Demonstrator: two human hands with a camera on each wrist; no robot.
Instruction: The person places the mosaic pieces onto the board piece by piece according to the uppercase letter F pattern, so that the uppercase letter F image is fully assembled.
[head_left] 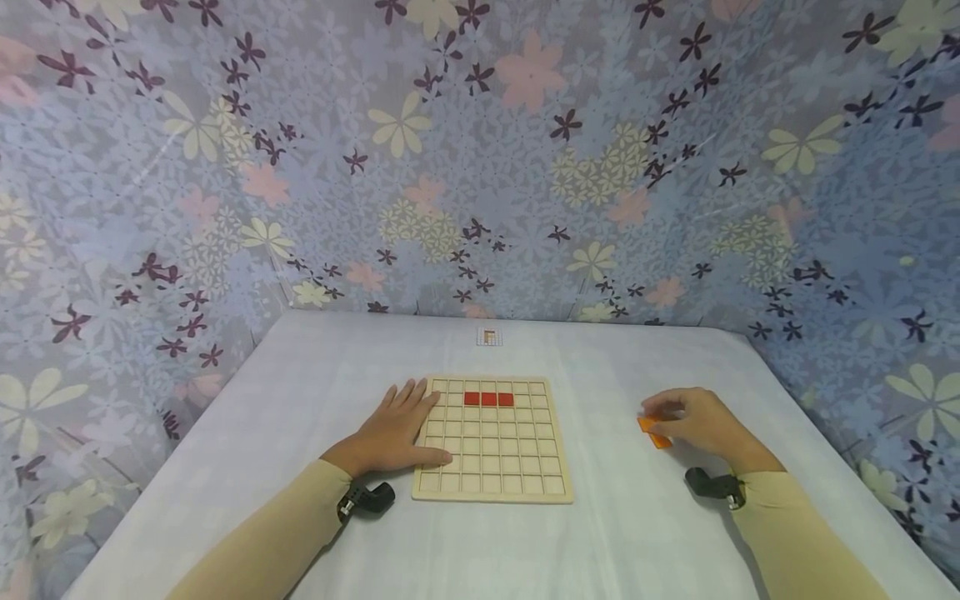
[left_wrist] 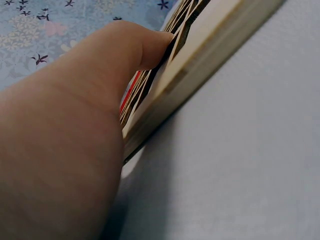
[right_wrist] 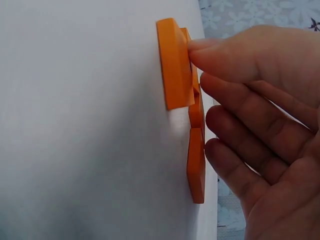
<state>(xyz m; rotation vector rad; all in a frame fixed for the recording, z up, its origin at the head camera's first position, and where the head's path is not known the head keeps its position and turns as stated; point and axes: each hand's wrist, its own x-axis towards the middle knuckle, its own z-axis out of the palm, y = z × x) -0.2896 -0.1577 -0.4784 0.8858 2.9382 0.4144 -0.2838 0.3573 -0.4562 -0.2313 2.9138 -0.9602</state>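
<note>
A square wooden grid board [head_left: 491, 442] lies at the middle of the table, with a row of red tiles [head_left: 489, 399] in its upper cells. On the board's left edge rests my left hand [head_left: 390, 433], fingers spread and thumb over the grid. In the left wrist view, that thumb [left_wrist: 150, 45] presses on the board's rim [left_wrist: 190, 70]. Off to the right, my right hand [head_left: 697, 425] pinches an orange tile [right_wrist: 175, 65] between thumb and fingers, tilted up. More orange tiles [right_wrist: 196, 165] are close behind it, by the other fingertips, partly hidden.
A small printed card [head_left: 490, 337] with a grid pattern lies beyond the board, near the table's far edge. White cloth covers the table [head_left: 600, 533]. Behind it hangs a flowered curtain [head_left: 480, 167].
</note>
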